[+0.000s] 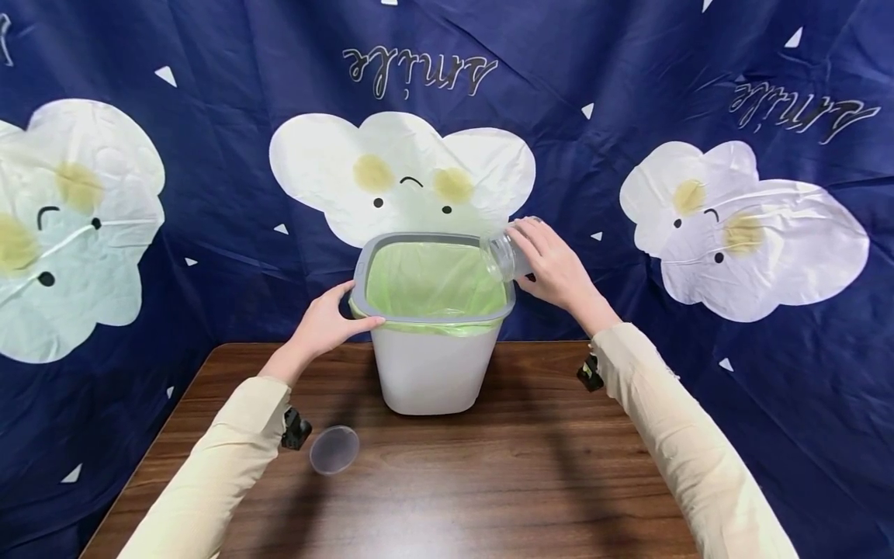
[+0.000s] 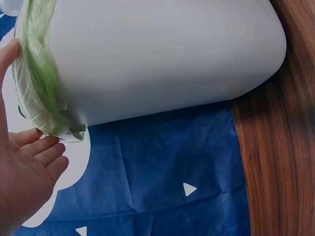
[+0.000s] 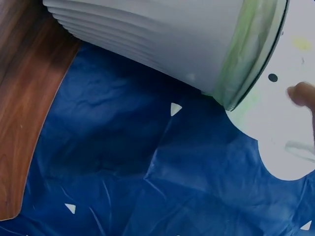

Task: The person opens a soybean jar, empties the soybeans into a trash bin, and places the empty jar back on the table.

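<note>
A white trash can (image 1: pixel 433 373) with a grey rim (image 1: pixel 433 319) and a light green bag (image 1: pixel 426 272) inside stands upright on the table. My left hand (image 1: pixel 324 322) touches its left front corner, thumb on the front rim and fingers along the side. In the left wrist view those fingers (image 2: pixel 42 150) look fairly straight against the folded bag edge (image 2: pixel 44 73). My right hand (image 1: pixel 555 264) grips a clear jar (image 1: pixel 499 256) tipped on its side, mouth over the bin's right rim. Only a fingertip (image 3: pixel 302 94) of that hand shows in the right wrist view.
A clear round lid (image 1: pixel 334 449) lies flat on the brown wooden table (image 1: pixel 447 497), near the left wrist. Behind the table hangs a dark blue curtain (image 1: pixel 230 155) with white clouds. The bin stands close to the table's back edge.
</note>
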Action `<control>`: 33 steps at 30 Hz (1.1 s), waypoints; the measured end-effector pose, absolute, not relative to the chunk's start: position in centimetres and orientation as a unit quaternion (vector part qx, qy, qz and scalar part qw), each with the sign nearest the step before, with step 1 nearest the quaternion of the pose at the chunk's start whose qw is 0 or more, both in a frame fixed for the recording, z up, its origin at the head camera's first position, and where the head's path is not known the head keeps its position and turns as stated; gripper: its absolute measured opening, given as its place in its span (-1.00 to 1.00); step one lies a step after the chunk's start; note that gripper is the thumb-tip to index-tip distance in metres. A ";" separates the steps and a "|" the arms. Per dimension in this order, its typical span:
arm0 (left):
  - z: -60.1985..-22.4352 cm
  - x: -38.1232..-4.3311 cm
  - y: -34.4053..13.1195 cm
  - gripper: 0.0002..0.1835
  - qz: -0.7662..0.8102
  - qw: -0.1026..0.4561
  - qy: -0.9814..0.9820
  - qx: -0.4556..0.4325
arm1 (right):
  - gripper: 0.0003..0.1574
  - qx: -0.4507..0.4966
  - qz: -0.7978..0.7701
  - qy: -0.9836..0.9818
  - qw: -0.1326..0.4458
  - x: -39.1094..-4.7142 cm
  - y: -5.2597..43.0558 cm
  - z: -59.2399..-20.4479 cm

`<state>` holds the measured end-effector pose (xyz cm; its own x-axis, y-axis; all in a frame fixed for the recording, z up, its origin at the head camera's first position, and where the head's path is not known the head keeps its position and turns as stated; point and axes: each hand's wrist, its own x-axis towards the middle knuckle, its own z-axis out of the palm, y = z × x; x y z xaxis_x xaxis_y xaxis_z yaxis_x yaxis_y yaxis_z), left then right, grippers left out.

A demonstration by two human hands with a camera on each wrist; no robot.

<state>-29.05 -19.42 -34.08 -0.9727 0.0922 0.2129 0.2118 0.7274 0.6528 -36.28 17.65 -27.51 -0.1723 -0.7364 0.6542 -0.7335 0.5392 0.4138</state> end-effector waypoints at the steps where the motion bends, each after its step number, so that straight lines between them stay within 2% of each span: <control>1: -34.1 -29.1 -19.4 0.11 -0.360 0.084 -0.925 -0.083 | -0.03 0.478 0.007 -0.768 0.427 -36.2 17.8 -27.6; 22: -33.9 -29.1 -19.2 0.10 -0.355 0.086 -0.927 -0.082 | 0.10 0.349 0.156 -0.824 0.419 -34.4 22.5 -29.1; 33: -33.8 -28.8 -19.4 0.10 -0.359 0.086 -0.926 -0.080 | 0.10 0.307 0.221 -0.824 0.422 -33.1 25.3 -31.6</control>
